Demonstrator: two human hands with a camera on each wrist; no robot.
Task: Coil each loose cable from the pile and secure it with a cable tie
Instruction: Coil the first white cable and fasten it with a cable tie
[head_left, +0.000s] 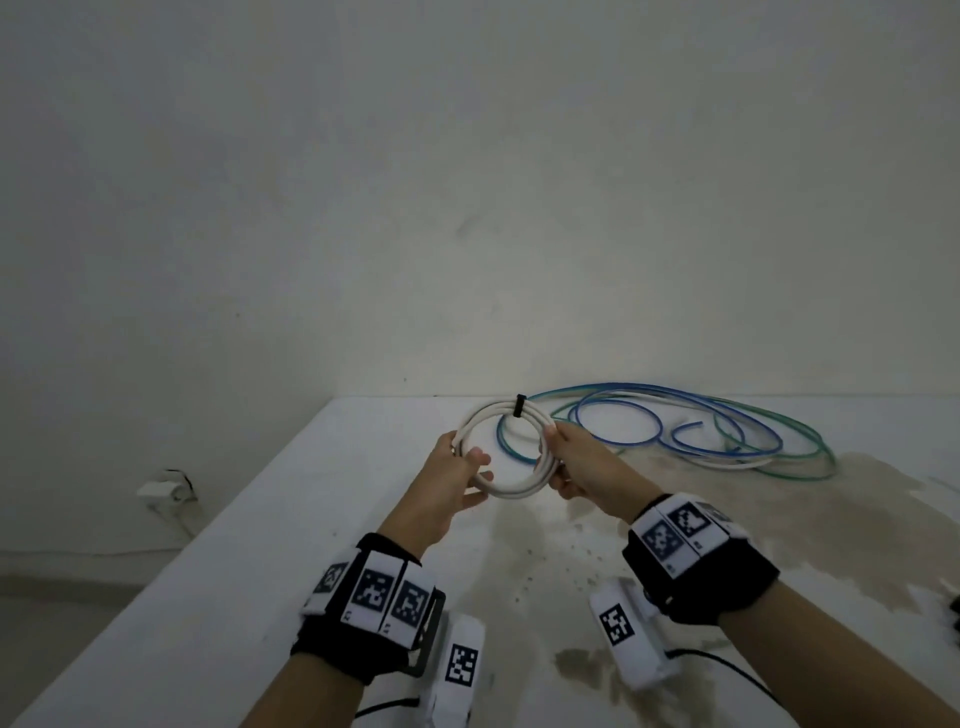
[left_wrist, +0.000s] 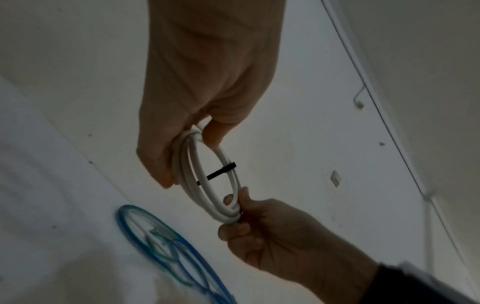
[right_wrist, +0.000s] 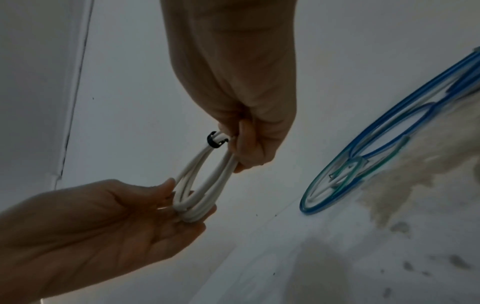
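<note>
Right now both hands hold the white cable (head_left: 506, 452), wound into a round coil of several turns and raised above the table (head_left: 260, 545). The left hand (head_left: 457, 467) has its fingers and thumb curled round the coil's left side, and the right hand (head_left: 571, 462) pinches the right side. A black cable tie (head_left: 518, 405) wraps the strands at the far top of the ring, so this coil looks bound already.

The coil should feel light. Its jacket looks smooth and springy, judging by how evenly the turns hold their curve, and loose turns would likely fan out if let go away from the tie. The safest hold is across all the strands at once, close to the tie or opposite it, as the hands do now.

Behind the hands, the blue cable (head_left: 613, 415) and the green cable (head_left: 779, 452) sprawl in wide loops near the table's far edge by the wall (head_left: 467, 208). They are tangled over one another, with at least one more pale strand among them. The table's left edge runs diagonally close to the left forearm, with a drop to the floor beyond. Bare tabletop lies in front of the hands, a stained patch to the right, giving room to set the coil down.
</note>
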